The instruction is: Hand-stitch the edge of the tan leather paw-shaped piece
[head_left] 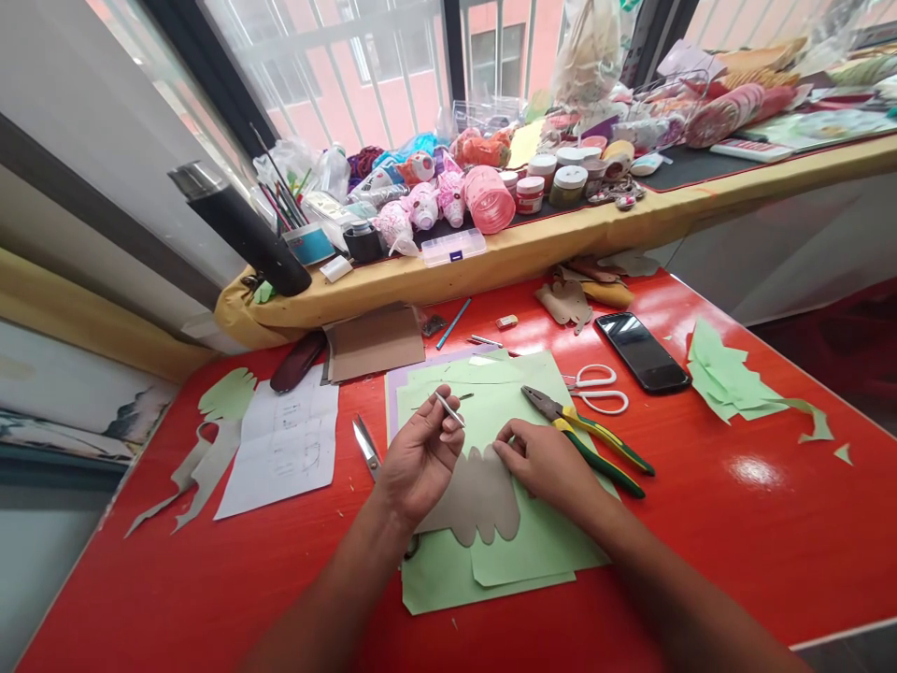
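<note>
My left hand [419,458] is closed around a thin silver metal tool [449,409], tip pointing up and away. My right hand [541,460] presses its fingertips on the edge of a grey-brown scalloped cutout [480,500] that lies on light green paper sheets [533,551]. Both hands sit over the sheets near the middle of the red table [701,523]. Pliers with green and yellow handles [585,439] lie just right of my right hand. Small metal snips [366,447] lie just left of my left hand.
White-handled scissors [597,389] and a black phone [642,351] lie to the right, green scraps [729,379] beyond them. A white sheet [287,449] and a green cutout [225,397] lie left. A yellow ledge [561,243] behind holds jars, thread and craft clutter.
</note>
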`<action>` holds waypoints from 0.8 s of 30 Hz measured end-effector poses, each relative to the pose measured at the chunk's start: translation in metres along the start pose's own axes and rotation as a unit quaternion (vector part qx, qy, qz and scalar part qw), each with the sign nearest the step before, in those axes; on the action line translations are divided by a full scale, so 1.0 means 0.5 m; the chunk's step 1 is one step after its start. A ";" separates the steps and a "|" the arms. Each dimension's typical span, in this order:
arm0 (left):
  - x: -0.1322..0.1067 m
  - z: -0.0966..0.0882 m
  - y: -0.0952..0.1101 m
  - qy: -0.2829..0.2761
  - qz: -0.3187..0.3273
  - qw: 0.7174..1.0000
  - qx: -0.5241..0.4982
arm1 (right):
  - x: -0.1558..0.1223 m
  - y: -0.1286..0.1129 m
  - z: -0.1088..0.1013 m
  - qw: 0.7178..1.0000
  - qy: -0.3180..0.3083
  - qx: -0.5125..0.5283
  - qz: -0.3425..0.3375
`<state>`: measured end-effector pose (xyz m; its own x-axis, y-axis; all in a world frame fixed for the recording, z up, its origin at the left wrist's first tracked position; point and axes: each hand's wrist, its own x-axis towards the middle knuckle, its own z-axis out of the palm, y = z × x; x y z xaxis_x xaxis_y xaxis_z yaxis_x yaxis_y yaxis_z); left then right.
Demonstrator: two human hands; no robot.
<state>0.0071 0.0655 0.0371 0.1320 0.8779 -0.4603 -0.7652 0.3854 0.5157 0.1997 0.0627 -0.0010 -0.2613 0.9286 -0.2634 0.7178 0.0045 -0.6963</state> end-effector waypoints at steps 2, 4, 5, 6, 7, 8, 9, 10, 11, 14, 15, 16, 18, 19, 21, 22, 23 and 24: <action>0.001 -0.003 0.001 -0.001 0.007 1.000 0.010 | 0.000 -0.005 -0.003 1.000 -0.002 -0.004 0.004; -0.004 -0.008 0.004 0.001 0.023 0.999 0.042 | -0.001 -0.008 -0.005 1.000 -0.001 -0.006 0.006; -0.007 -0.012 0.007 0.002 0.034 0.997 0.069 | -0.001 -0.009 -0.006 1.000 0.001 -0.005 0.005; -0.011 -0.017 0.010 0.000 0.044 0.994 0.102 | -0.001 -0.010 -0.005 1.000 0.003 -0.003 0.004; -0.016 -0.022 0.013 0.000 0.051 0.991 0.127 | -0.001 -0.009 -0.005 1.000 0.006 0.000 0.001; -0.019 -0.028 0.014 -0.004 0.049 0.989 0.142 | -0.001 -0.009 -0.005 1.000 0.010 0.003 0.000; -0.022 -0.033 0.015 -0.006 0.041 0.987 0.153 | -0.001 -0.008 -0.004 1.000 0.012 0.006 0.000; -0.024 -0.038 0.014 -0.001 0.035 0.987 0.157 | -0.002 -0.008 -0.004 1.000 0.013 0.009 0.000; -0.025 -0.042 0.012 0.009 0.028 0.988 0.152 | -0.002 -0.008 -0.004 1.000 0.013 0.012 0.000; -0.026 -0.049 0.000 0.038 0.024 0.990 0.132 | -0.005 -0.011 -0.005 1.000 0.008 0.023 0.004; -0.027 -0.051 -0.003 0.040 0.027 0.990 0.132 | -0.006 -0.012 -0.006 1.000 0.007 0.025 0.007; -0.028 -0.053 -0.004 0.038 0.032 0.989 0.137 | -0.007 -0.012 -0.006 1.000 0.006 0.026 0.009; -0.031 -0.060 0.004 0.035 0.056 0.985 0.159 | -0.008 -0.012 -0.005 1.000 0.005 0.029 0.010; -0.031 -0.065 0.012 0.039 0.080 0.980 0.176 | -0.007 -0.011 -0.004 0.999 0.005 0.031 0.008; -0.027 -0.074 0.034 0.053 0.145 0.961 0.231 | -0.007 -0.010 -0.004 0.999 0.004 0.037 0.002; -0.021 -0.076 0.046 0.055 0.174 0.944 0.273 | -0.007 -0.009 -0.003 0.999 0.004 0.040 0.000; -0.012 -0.076 0.057 0.050 0.191 0.926 0.323 | -0.007 -0.009 -0.003 0.999 0.005 0.044 0.000; 0.002 -0.072 0.067 0.039 0.199 0.905 0.374 | -0.007 -0.009 -0.002 0.999 0.007 0.048 0.001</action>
<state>-0.0411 0.0691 0.0276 -0.1278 0.9778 -0.1659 -0.0980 0.1540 0.9832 0.1984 0.0597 0.0038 -0.2500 0.9337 -0.2561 0.6525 -0.0330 -0.7571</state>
